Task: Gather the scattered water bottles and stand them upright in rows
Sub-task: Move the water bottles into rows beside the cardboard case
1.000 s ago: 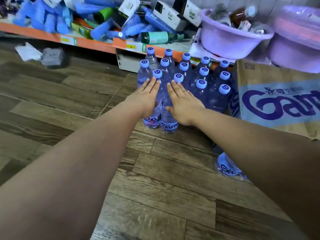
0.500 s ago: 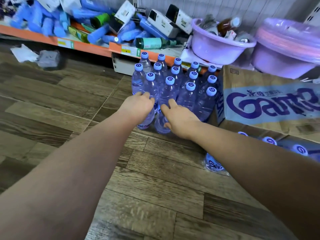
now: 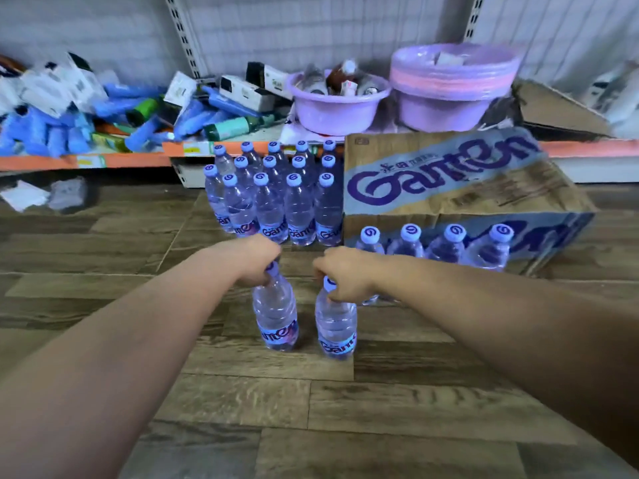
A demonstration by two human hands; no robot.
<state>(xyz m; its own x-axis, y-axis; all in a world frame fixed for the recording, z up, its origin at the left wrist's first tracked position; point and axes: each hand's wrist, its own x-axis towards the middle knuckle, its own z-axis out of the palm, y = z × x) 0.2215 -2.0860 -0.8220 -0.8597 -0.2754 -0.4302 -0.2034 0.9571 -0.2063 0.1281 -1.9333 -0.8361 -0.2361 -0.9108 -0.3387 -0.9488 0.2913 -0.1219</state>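
L hand [image 3: 254, 259] grips one bottle [image 3: 275, 316] by the neck, R hand [image 3: 345, 271] a second bottle [image 3: 336, 328]. Both are upright on the floor [image 3: 311, 409], apart, w/ bare planks around and a gap to the bottle block [image 3: 276, 198] at the shelf edge [image 3: 103, 161]. Box [image 3: 449, 174] at right. 1 s ago both palms lay flat on the block's front row.
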